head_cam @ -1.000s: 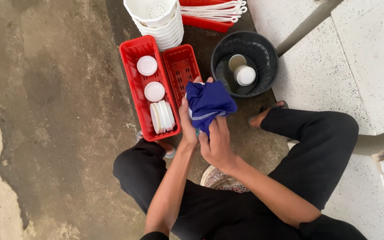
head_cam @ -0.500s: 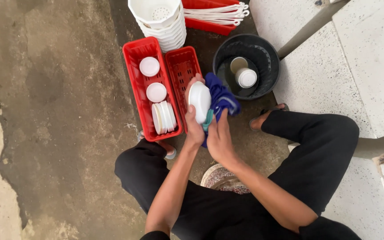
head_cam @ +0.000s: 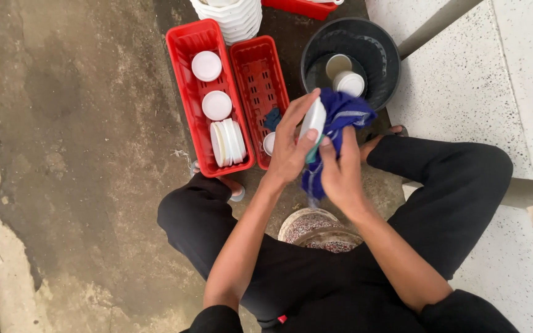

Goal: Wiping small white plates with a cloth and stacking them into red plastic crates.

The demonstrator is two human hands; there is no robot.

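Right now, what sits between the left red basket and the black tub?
In the head view, the second red basket lies between the left red basket and the black tub.

Outdoor washing-up spot (concrete floor (head_cam: 63,154), dish crates (head_cam: 186,80))

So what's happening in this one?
A person squats on a concrete floor. The left hand holds a small white dish on edge, and the right hand presses a blue cloth against it. Ahead lie two red baskets, one holding white dishes, beside a black tub.
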